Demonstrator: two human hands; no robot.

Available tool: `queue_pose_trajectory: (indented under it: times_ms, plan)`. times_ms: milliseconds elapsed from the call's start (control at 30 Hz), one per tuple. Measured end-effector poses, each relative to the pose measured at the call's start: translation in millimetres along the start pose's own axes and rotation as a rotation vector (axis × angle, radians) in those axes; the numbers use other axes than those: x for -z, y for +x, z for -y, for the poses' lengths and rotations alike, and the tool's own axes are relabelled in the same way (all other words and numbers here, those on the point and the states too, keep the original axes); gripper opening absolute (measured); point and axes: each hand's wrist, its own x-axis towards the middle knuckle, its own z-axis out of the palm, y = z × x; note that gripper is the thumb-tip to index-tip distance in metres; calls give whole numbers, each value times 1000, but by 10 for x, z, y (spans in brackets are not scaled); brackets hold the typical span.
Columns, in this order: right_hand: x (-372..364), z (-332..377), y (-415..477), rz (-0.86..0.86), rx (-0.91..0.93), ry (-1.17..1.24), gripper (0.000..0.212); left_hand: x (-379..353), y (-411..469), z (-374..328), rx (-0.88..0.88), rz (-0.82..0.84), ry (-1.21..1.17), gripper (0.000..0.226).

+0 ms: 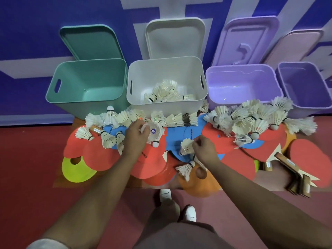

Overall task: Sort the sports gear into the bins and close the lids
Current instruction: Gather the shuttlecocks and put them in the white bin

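At the near edge stand the person's white shoes (165,194) on a smooth red floor (27,159), and just beyond them a low brown surface (77,121) carries a dense spread of gear. Flat round table-tennis paddles with red rubber faces (305,155) and blue rubber faces (175,139) overlap like scales, their pale wooden handles (287,161) jutting out at the right. A soft yellow disc cone with a centre hole (75,172) and an orange disc cone (197,184) lie along the front. The right hand (205,149) pinches a white feathered shuttlecock (186,145) by its skirt over the blue paddles. The left hand (136,135), farther in, curls its fingers round another feathered shuttlecock (146,127). A loose heap of shuttlecocks (251,119) runs along the back of the surface. Behind it stand four open matte plastic bins with rounded corners: a teal bin (75,106), a white bin (136,99) with shuttlecocks in its bottom (165,92), a purple bin (240,67) and a lilac bin (305,97). Their lids, the teal lid (89,42), white lid (174,38), purple lid (248,40) and pinkish lid (296,47), lean upright against a blue wall with white graphics (36,24).
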Motion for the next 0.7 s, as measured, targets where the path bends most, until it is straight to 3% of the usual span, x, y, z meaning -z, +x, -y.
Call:
queue_pose_trajectory:
  times_ms: [167, 367, 467, 567, 700]
  plan:
    - [170, 43, 69, -47, -28, 154, 14, -33, 81, -119, 168, 96, -106, 13]
    - [415, 486, 9, -13, -1, 574, 16, -90, 32, -213, 381, 366, -200, 7]
    - [436, 639, -20, 101, 9, 648, 8, -130, -45, -275, 506, 460, -299, 36]
    - [410, 695, -85, 150, -2, 636, 7, -155, -128, -426, 590, 553, -401, 83]
    - [387, 641, -126, 111, 42, 480, 9, -75, -274, -439, 583, 700, -287, 99]
